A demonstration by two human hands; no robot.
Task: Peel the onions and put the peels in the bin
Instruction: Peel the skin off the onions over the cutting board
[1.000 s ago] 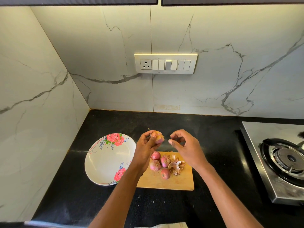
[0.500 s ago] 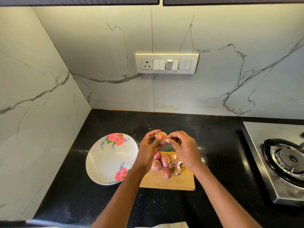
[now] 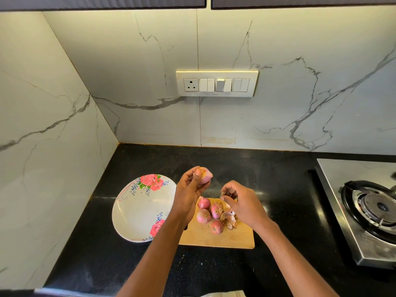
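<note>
My left hand grips a partly peeled pink onion above the counter, behind the wooden cutting board. My right hand hovers over the board's right half, its fingertips pinching a small scrap of peel. Several unpeeled red onions lie on the board. Beside them sits a pile of dry peels, partly hidden by my right hand. No bin is in view.
A white plate with rose prints lies left of the board on the black counter. A steel gas stove stands at the right. Marble walls close the back and left, with a switch panel above.
My right hand has pulled away from the held onion, down and to the right over the board, taking a scrap of peel. My left hand still holds the onion.
</note>
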